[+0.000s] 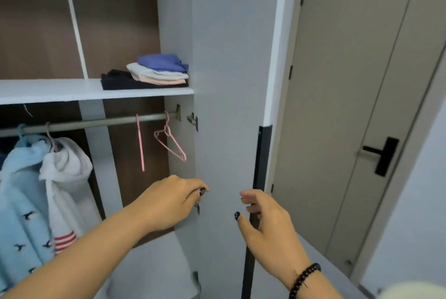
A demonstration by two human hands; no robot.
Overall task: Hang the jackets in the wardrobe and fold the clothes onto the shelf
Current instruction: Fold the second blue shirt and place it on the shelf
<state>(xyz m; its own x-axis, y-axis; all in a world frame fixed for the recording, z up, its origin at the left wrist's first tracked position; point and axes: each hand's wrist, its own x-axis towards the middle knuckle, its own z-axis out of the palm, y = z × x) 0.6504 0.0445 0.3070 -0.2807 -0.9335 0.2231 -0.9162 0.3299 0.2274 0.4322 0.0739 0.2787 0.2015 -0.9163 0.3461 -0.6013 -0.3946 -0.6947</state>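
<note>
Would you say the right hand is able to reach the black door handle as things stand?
Probably yes: the right hand sits right at the black handle, fingers loosely curled beside it, nothing between.

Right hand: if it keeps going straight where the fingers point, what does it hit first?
Most likely the black vertical handle strip on the edge of the open grey wardrobe door. The right hand has its loosely curled fingers right at it; depth is unclear, so contact cannot be confirmed.

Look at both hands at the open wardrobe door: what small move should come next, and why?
Probably swing the wardrobe door shut. Two jackets hang on the rail, folded clothes sit on the shelf, and both hands hold nothing: left hand near the door's hinge side, right hand at its dark edge handle.
</note>
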